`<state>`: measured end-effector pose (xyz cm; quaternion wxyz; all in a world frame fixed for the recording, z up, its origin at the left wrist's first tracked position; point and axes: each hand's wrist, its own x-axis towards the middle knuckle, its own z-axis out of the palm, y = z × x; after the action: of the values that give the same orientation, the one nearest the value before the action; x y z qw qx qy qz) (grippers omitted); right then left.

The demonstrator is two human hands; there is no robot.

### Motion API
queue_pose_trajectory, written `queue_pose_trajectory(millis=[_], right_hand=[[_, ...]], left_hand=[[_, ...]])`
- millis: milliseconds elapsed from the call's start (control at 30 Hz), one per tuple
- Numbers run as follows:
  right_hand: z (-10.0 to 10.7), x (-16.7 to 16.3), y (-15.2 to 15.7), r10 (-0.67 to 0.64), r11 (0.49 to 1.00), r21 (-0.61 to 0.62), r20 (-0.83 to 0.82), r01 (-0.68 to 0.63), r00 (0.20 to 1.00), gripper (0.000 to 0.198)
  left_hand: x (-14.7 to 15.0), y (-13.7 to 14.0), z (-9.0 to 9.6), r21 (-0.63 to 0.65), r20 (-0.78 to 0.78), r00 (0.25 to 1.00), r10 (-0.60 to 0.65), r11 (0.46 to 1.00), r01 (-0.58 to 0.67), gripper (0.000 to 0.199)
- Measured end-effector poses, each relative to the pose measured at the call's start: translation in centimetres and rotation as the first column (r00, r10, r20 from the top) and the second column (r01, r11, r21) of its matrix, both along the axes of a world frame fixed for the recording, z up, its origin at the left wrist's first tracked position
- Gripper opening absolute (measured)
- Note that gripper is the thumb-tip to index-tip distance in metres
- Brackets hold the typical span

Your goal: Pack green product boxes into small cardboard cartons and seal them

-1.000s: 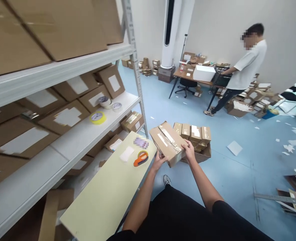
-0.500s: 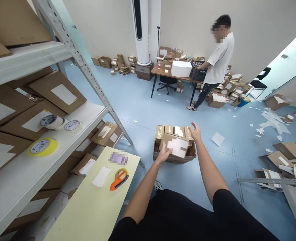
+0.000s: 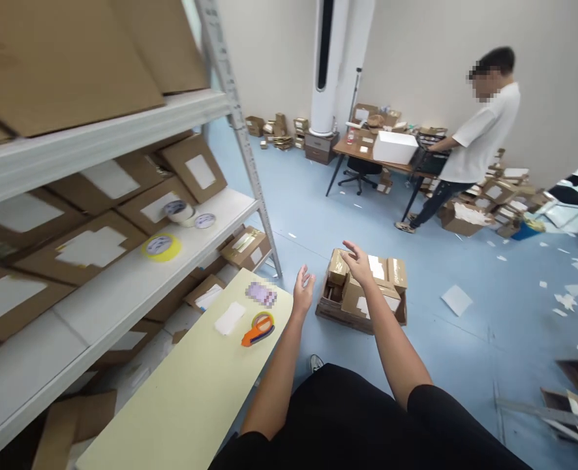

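The pale yellow table [image 3: 181, 391] stands nearest on the left, with three things on it: one orange tape cutter [image 3: 257, 331], one white slip [image 3: 229, 318] and one purple item [image 3: 261, 294], blurred past reading. Just off the table's right edge, the left hand [image 3: 303, 294] is raised, half open with thumb and fingers apart, and has hold of nothing. The right hand [image 3: 358, 262] is also partly open, fingers spread and nothing gripped; it shows in front of the boxes, and I cannot tell whether it touches one. Past the hands, one open carton [image 3: 335, 314] sits on the floor, holding at least four small boxes [image 3: 355, 294], one of them leaning in front of the others. The right forearm [image 3: 389, 336] hides part of them, so more may be inside.

On the left stands one metal rack [image 3: 240, 199] packed with cartons; its middle shelf bears one yellow tape roll [image 3: 171, 251] and at least two pale rolls [image 3: 205, 221]. One white sheet [image 3: 456, 300] lies on the floor right of the open carton. Farther off, one co-worker [image 3: 494, 137] stands at one brown desk [image 3: 352, 145], which carries one large white box [image 3: 395, 147].
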<state>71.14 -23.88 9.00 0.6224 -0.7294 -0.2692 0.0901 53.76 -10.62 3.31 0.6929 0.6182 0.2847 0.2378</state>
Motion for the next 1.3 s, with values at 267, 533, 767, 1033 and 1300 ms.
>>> queue_pose_trajectory(millis=[267, 533, 767, 1033, 1300], right_hand=[[-0.7, -13.9, 11.1, 0.329, 0.944, 0.027, -0.023, -0.329, 0.944, 0.052], [-0.8, -31.6, 18.6, 0.578, 0.816, 0.038, -0.060, -0.576, 0.814, 0.047], [-2.9, -41.1, 20.0, 0.686, 0.727, 0.030, -0.080, -0.686, 0.723, 0.048], [-10.6, -38.7, 18.4, 0.595, 0.782, -0.088, -0.191, -0.617, 0.781, 0.049], [-20.5, -30.0, 16.7, 0.546, 0.632, -0.602, -0.101, -0.489, 0.831, 0.055]], left_hand=[[-15.8, 5.7, 2.5, 0.049, 0.037, 0.944, 0.327, 0.943, -0.329, 0.065], [-35.1, 8.6, 4.4, 0.153, 0.036, 0.798, 0.602, 0.786, -0.600, 0.061], [-46.9, 8.5, 2.3, 0.174, -0.077, 0.673, 0.735, 0.675, -0.717, 0.061], [-47.5, 7.4, -3.2, 0.145, -0.316, 0.677, 0.665, 0.739, -0.658, 0.056], [-41.4, 4.5, -7.8, 0.060, -0.425, 0.733, 0.532, 0.824, -0.563, 0.043]])
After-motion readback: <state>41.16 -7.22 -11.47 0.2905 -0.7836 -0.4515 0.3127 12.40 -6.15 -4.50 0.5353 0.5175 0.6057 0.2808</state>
